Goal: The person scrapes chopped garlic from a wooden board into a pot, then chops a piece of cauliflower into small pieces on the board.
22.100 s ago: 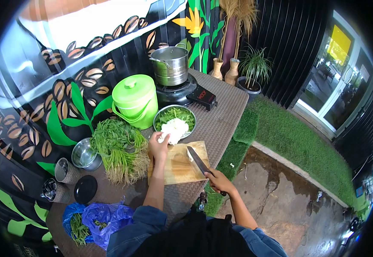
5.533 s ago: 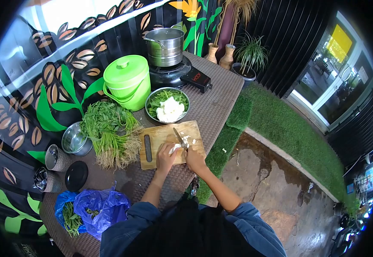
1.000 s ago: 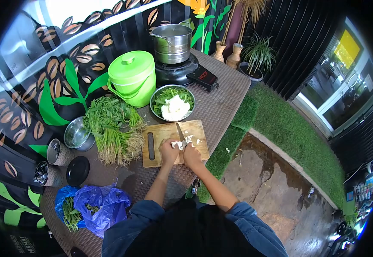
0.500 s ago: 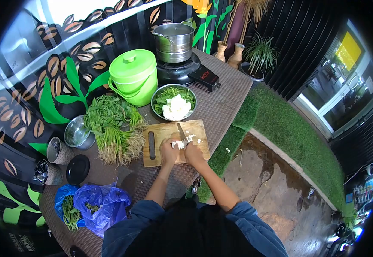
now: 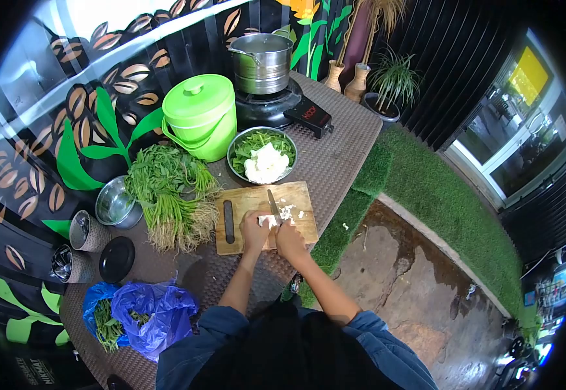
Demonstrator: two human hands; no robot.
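My right hand is wrapped round the handle of a knife, whose blade points away from me over a wooden cutting board. Left of the blade, my left hand holds down a white chunk of food; its exact kind I cannot make out. Small white chopped bits lie to the right of the blade. Just beyond the board stands a metal bowl of green leaves with white pieces on top.
Leafy greens with roots lie left of the board. Behind are a lidded green bucket and a steel pot on a black burner. At left are a metal bowl, a black lid and a blue plastic bag.
The knife blade has shifted slightly left, with a few more chopped bits showing to its right. My left hand stays on the white chunk. The whole view has moved slightly.
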